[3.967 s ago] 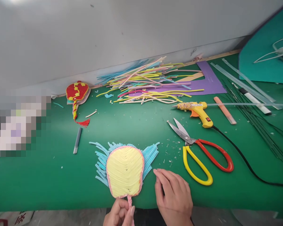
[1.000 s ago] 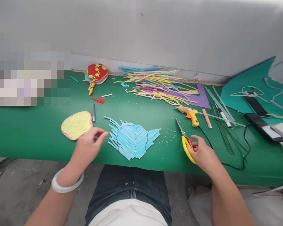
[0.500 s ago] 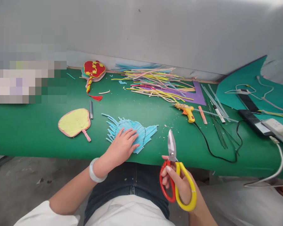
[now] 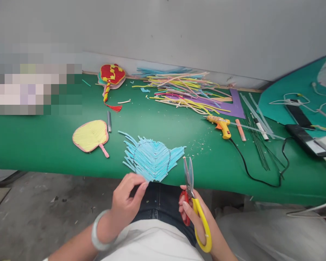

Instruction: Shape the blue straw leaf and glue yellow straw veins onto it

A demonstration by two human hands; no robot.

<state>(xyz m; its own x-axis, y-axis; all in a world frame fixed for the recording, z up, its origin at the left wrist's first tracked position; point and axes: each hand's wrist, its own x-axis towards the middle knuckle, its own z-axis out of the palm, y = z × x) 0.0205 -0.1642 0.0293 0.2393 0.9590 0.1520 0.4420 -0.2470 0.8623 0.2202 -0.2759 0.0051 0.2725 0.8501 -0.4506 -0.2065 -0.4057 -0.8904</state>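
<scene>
A light blue woven fan piece (image 4: 152,159) with ragged strip ends lies at the near edge of the green table (image 4: 43,145). My left hand (image 4: 126,203) pinches its lower tip with curled fingers. Just right of the blue piece, my right hand (image 4: 195,217) grips red and yellow scissors (image 4: 192,203), blades pointing up and slightly apart. A finished yellow fan (image 4: 91,136) with a pink rim and handle lies on the table to the left.
Coloured strips (image 4: 182,90) are piled by the back wall, over purple paper (image 4: 233,107). A red and gold fan (image 4: 111,76), a yellow glue gun (image 4: 220,125) with black cord, glue sticks, thin wires, a phone (image 4: 304,139) and small offcuts lie about.
My left hand slid off the top of the blue piece down to its lower tip. My right hand brought the scissors closer to its right edge.
</scene>
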